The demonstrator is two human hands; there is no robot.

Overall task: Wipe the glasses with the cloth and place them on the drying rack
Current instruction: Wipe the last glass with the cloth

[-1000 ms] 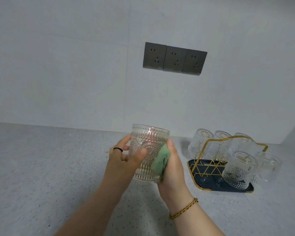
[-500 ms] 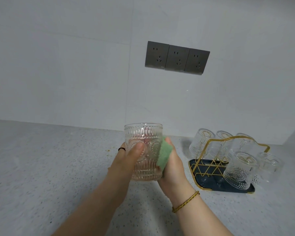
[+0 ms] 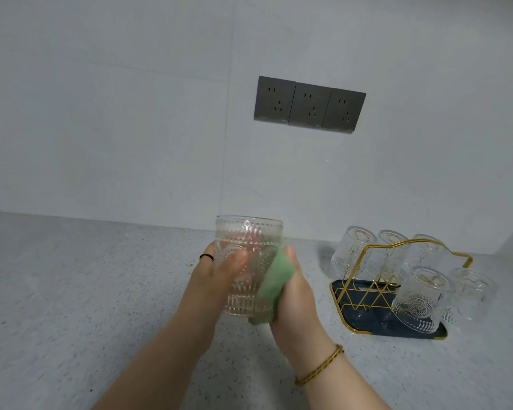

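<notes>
Your green cloth [image 3: 274, 285] has slid lower along the embossed glass [image 3: 249, 232]; your right hand [image 3: 296, 297] clasps it, your left hand [image 3: 213, 279] grips the glass.

cloth [image 3: 274, 279] hides right hand [image 3: 296, 297] fingers; glass [image 3: 246, 261] blurred | forearms [image 3: 160, 365] cropped

The glass [image 3: 249, 232] I hold is clear and glossy, its wall ribbed and embossed. My cloth [image 3: 274, 282] is soft green fabric, matt. The rack [image 3: 364, 297] is shiny gold metal wire on a glossy dark tray [image 3: 367, 321]. The counter [image 3: 86, 291] looks like matt speckled stone, the wall [image 3: 131, 113] smooth and matt, and the sockets [image 3: 310, 105] satin grey plastic.
</notes>
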